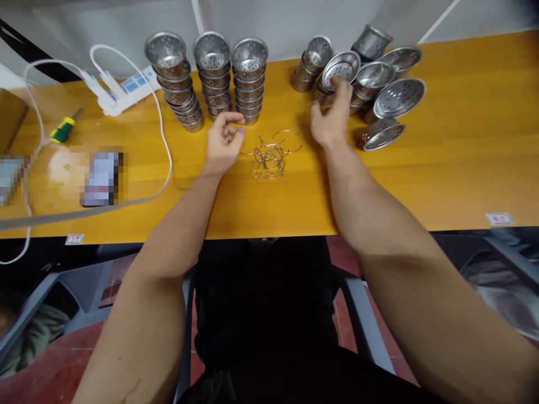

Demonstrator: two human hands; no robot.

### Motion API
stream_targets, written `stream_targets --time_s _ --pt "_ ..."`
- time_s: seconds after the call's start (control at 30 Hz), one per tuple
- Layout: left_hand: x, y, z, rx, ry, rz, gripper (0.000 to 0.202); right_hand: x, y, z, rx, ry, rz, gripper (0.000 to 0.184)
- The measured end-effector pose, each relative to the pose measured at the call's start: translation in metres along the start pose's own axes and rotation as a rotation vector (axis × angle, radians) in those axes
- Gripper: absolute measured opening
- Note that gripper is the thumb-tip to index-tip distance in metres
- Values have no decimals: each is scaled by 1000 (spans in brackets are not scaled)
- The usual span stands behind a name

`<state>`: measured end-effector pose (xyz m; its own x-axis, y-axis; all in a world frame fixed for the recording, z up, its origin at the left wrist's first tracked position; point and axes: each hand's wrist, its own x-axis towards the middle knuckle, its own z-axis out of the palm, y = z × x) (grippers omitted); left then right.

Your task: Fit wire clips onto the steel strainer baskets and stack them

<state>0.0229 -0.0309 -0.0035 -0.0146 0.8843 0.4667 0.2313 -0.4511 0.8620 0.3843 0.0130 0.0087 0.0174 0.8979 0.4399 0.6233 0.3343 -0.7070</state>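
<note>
My right hand is at a perforated metal cup, its fingers over the near rim and its thumb beside the cup's wall. This cup tilts toward me among several similar cups, some upright and some on their sides. My left hand is held over the table with its fingers curled in and the thumb close to them. Whatever those fingers may hold is hidden. Just right of it lies a tangled heap of thin wire rings. Behind the left hand rise a left stack, a middle stack and a right stack of perforated cups.
On the left of the wooden table lie a white power strip with cables, a green-and-yellow screwdriver and a blurred phone. A cardboard box stands at the far left. The wall is close behind the cups.
</note>
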Motion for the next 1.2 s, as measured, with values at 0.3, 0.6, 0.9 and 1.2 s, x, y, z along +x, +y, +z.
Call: stream_targets --time_s 0.3,0.6,0.9,1.2 --pt "15 -7 -1 -75 -68 -50 37 7 -15 6 -124 223 68 53" --pt "10 16 1 -137 -108 -62 27 -4 -48 1 1 224 -131 43" --pt "7 35 -3 -229 -150 -148 46 -48 -143 6 148 109 -267 49" --pt "6 47 0 -390 -283 -257 96 -72 -159 39 526 -420 -238 54"
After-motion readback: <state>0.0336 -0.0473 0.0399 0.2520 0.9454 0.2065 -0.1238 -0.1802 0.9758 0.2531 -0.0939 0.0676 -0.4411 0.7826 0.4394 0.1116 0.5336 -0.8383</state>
